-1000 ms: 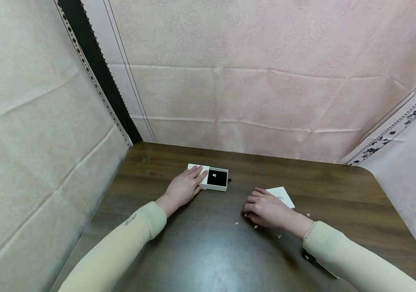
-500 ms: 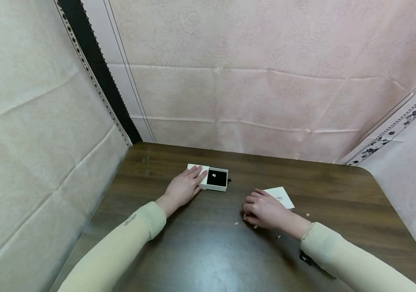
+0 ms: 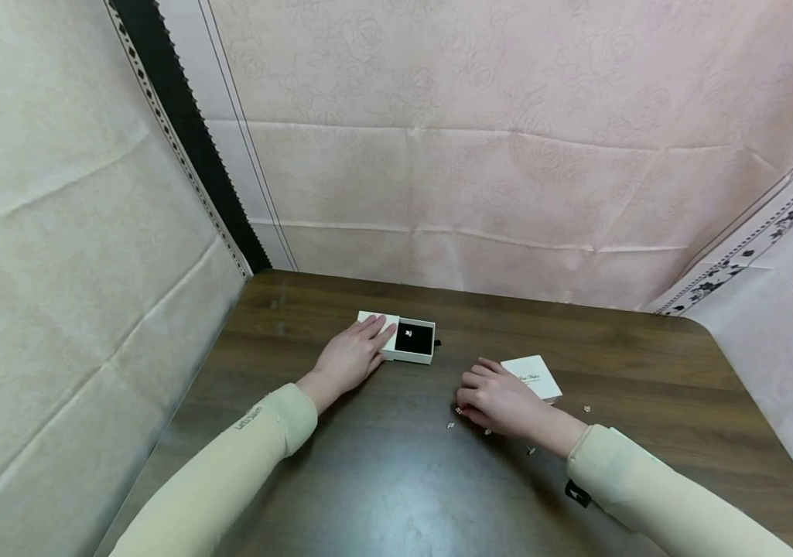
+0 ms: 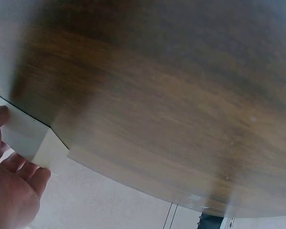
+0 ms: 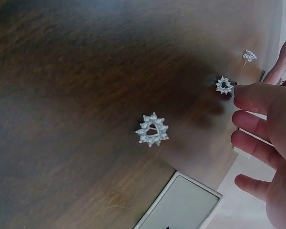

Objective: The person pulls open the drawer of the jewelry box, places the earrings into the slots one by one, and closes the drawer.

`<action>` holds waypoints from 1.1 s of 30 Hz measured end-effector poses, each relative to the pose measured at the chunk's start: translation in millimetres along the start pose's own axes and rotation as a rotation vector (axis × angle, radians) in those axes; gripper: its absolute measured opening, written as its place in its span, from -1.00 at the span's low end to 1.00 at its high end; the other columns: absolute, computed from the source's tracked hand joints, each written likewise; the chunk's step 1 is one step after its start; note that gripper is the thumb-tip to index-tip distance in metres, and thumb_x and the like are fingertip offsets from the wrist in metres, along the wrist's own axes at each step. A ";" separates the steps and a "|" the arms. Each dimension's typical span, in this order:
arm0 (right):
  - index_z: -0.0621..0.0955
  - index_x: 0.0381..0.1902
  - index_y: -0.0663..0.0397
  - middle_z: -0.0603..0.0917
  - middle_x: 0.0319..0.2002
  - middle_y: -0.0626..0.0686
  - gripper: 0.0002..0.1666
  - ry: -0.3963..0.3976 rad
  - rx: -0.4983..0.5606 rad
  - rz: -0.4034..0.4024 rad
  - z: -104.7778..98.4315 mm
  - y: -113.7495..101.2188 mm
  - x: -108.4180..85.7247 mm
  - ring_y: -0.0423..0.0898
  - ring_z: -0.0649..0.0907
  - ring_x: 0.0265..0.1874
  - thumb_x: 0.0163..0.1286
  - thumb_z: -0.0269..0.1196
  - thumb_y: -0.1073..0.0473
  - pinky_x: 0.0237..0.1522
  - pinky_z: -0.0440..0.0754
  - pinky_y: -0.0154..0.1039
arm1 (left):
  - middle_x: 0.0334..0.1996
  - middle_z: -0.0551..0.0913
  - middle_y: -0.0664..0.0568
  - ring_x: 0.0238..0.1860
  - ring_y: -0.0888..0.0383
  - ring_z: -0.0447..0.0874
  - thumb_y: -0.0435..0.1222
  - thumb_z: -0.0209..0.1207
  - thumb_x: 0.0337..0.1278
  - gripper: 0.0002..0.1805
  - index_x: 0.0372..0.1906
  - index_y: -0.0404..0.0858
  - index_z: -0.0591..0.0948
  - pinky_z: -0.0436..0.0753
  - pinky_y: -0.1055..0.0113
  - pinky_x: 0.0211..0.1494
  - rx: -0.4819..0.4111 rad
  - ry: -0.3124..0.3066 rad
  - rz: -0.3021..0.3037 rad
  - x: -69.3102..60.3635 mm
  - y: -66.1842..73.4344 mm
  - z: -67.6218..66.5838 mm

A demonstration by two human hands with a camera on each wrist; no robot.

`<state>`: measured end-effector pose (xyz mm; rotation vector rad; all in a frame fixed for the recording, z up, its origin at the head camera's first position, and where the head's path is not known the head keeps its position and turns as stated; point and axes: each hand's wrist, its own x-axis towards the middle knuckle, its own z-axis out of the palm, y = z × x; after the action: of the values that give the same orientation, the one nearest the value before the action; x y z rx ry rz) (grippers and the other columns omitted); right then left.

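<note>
Pinch by right hand (image 3: 504, 398) on silver openwork stud earring (image 5: 223, 86). Well leftward, stretched sideways, white rectangular black-lined box (image 3: 410, 357) in grip of left hand (image 3: 350, 360).

Upper-limb apparel: two long sleeves, bare hands.
The left sleeve (image 3: 208, 480) and right sleeve (image 3: 681, 499) are a matching pale yellow-green, plain and smooth on their visible faces; each terminates in a broad band, the left cuff (image 3: 296, 422) and right cuff (image 3: 593, 452), ahead of a bare left hand (image 3: 349, 357) and right hand (image 3: 500, 398). Dark printed lettering (image 3: 248, 418) runs along the left sleeve near its cuff, too small to read reliably. A small black item (image 3: 577, 493) bearing a pale mark shows at the near edge of the right sleeve; its attachment is hidden.
</note>
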<state>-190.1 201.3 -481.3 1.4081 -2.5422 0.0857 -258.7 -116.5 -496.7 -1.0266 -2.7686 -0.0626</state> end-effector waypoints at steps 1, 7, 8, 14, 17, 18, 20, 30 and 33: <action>0.70 -0.36 -0.11 0.63 -0.32 -0.10 -0.82 0.006 0.003 -0.001 0.1 0.0 0.1 -0.03 0.67 -0.18 0.30 0.55 0.18 0.23 0.65 0.32 | 0.54 0.45 -0.23 0.55 -0.12 0.43 -0.16 0.27 0.54 -0.37 0.58 -0.22 0.45 0.42 0.03 0.58 -0.001 -0.001 0.001 0.2 0.1 -0.5; 0.69 -0.36 -0.11 0.63 -0.32 -0.11 -0.80 0.019 0.008 -0.004 0.2 -0.9 1.7 -0.04 0.66 -0.18 0.29 0.57 0.13 0.23 0.64 0.32 | 0.55 0.43 -0.22 0.56 -0.12 0.41 -0.15 0.25 0.56 -0.37 0.59 -0.21 0.44 0.41 0.04 0.59 0.006 -0.016 -0.005 0.6 0.0 -2.2; 0.69 -0.36 -0.11 0.63 -0.32 -0.10 -0.80 0.021 0.006 -0.005 0.5 -1.0 2.1 -0.04 0.66 -0.18 0.29 0.57 0.13 0.23 0.65 0.31 | 0.55 0.43 -0.22 0.56 -0.12 0.41 -0.15 0.25 0.56 -0.37 0.59 -0.21 0.44 0.41 0.04 0.59 0.008 -0.018 -0.006 0.6 -0.1 -2.2; 0.70 -0.35 -0.10 0.64 -0.30 -0.10 -0.80 0.042 -0.010 -0.024 4.8 0.6 3.5 -0.03 0.67 -0.16 0.28 0.58 0.18 0.21 0.66 0.31 | 0.55 0.44 -0.22 0.55 -0.12 0.42 -0.14 0.26 0.55 -0.37 0.59 -0.21 0.45 0.41 0.05 0.59 0.013 -0.011 -0.005 0.5 -0.3 -1.9; 0.71 -0.32 -0.10 0.65 -0.27 -0.09 -0.82 0.021 -0.009 -0.023 5.4 1.4 4.4 -0.03 0.67 -0.13 0.31 0.55 0.20 0.24 0.64 0.30 | 0.54 0.44 -0.22 0.55 -0.12 0.43 -0.14 0.26 0.55 -0.37 0.58 -0.21 0.45 0.42 0.05 0.58 0.014 -0.007 -0.004 0.3 -0.4 -1.3; 0.71 -0.32 -0.11 0.65 -0.27 -0.09 -0.82 0.012 -0.009 -0.022 5.6 1.7 4.6 -0.02 0.67 -0.12 0.31 0.55 0.20 0.25 0.63 0.31 | 0.54 0.44 -0.22 0.55 -0.12 0.42 -0.14 0.26 0.55 -0.37 0.58 -0.21 0.45 0.41 0.04 0.58 0.012 -0.006 -0.004 0.2 -0.4 -1.1; 0.71 -0.30 -0.09 0.66 -0.25 -0.08 -0.85 -0.006 -0.007 -0.017 4.7 1.3 5.4 -0.02 0.68 -0.11 0.34 0.53 0.22 0.28 0.62 0.30 | 0.54 0.45 -0.22 0.55 -0.13 0.42 -0.16 0.26 0.55 -0.37 0.58 -0.21 0.46 0.42 0.04 0.58 0.009 -0.003 -0.003 0.2 -0.5 -0.3; 0.74 -0.28 -0.09 0.68 -0.22 -0.07 -0.91 -0.028 0.006 -0.010 2.8 1.4 6.1 -0.02 0.68 -0.09 0.43 0.46 0.21 0.31 0.60 0.30 | 0.53 0.45 -0.23 0.55 -0.13 0.43 -0.17 0.27 0.54 -0.37 0.58 -0.22 0.46 0.42 0.03 0.58 0.005 0.007 0.002 -0.2 0.0 0.4; 0.73 -0.28 -0.09 0.68 -0.22 -0.07 -0.90 -0.032 0.012 -0.009 2.3 1.2 6.3 -0.02 0.68 -0.08 0.44 0.45 0.21 0.31 0.60 0.30 | 0.54 0.45 -0.22 0.55 -0.13 0.42 -0.16 0.27 0.55 -0.37 0.58 -0.21 0.45 0.42 0.04 0.58 0.007 0.003 -0.001 -0.6 0.2 0.6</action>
<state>-194.7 196.4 -482.0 1.4370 -2.5647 0.0768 -258.2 -116.8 -497.4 -1.0227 -2.7644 -0.0548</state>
